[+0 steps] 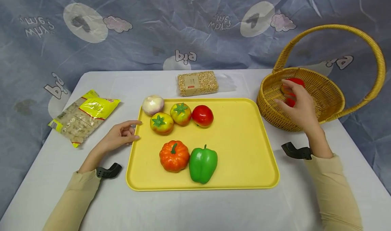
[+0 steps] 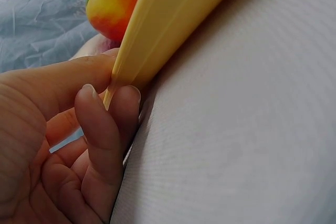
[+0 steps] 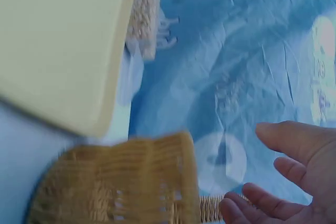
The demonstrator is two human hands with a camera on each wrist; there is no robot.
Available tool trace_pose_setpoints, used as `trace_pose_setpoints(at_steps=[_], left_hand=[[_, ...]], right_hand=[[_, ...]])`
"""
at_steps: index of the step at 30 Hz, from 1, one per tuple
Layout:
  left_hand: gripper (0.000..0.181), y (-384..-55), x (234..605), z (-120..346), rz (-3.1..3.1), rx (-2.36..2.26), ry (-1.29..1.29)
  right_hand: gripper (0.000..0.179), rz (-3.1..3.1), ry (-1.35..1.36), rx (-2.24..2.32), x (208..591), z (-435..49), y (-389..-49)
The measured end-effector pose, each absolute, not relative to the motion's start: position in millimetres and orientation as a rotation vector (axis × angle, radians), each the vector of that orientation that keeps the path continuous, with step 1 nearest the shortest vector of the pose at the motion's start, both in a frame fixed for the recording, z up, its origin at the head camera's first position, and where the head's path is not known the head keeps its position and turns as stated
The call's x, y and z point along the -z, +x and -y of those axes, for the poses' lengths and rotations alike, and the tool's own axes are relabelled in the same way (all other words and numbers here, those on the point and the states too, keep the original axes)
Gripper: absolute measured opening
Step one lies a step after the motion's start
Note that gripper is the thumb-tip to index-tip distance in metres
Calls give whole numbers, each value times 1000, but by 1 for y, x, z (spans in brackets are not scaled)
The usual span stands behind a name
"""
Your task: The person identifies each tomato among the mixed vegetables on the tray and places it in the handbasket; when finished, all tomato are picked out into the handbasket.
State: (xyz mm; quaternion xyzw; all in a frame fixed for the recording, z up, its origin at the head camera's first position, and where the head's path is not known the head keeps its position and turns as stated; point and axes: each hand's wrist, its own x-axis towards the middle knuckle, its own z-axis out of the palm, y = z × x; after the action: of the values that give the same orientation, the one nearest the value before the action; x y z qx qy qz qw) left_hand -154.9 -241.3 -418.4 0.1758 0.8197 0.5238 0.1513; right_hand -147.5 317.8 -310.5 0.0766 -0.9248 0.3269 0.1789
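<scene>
At the left rim of the yellow tray, my left hand pinches the edge; in the left wrist view thumb and fingers lie on either side of the rim. My right hand is over the wicker basket, fingers spread and relaxed, holding nothing. Red and orange produce lies inside the basket, partly hidden by that hand. On the tray are a garlic bulb, two yellow-red tomatoes with green tops, a red tomato, an orange pumpkin and a green bell pepper.
A yellow-and-clear food bag lies on the white table to the left. Behind the tray is a clear pack of yellow grains or beans. The basket's tall handle arches up at the right, and a grey-blue cloth hangs behind.
</scene>
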Motion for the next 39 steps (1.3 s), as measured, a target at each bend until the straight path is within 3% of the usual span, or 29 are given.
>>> trace_pose_setpoints(at_steps=[7,39], left_hand=[[51,-156,418,241,-2354,-1494,510],[51,-156,417,241,-2325,-1526,520]], right_hand=[[55,2505,398,-988,323,-293,-155],[55,2604,732,-1236,352,-196,-176]])
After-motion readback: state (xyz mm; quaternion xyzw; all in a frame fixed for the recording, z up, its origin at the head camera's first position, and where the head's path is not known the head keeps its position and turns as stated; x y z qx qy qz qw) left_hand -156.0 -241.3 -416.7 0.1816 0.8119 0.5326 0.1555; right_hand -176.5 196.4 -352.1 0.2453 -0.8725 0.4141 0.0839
